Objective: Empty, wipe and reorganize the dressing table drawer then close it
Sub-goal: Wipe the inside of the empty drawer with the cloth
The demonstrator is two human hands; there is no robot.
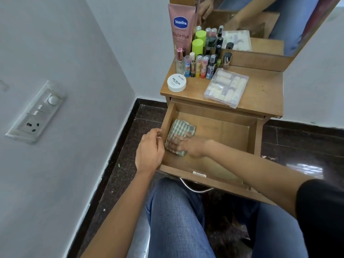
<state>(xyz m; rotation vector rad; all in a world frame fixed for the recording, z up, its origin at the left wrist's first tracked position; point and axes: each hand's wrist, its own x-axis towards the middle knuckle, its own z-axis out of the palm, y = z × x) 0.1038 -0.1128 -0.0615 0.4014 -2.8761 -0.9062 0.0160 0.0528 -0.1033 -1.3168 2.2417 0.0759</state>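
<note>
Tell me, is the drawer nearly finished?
About halfway. Emptied: the drawer holds only a cloth, and the bottles and clear box sit on the tabletop. Happening now: the right hand presses the cloth on the drawer floor while the left hand grips its side. Still to do: putting things back, closing it.

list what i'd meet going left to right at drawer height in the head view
wall switchboard → left hand → checked cloth → right wall of the drawer
</note>
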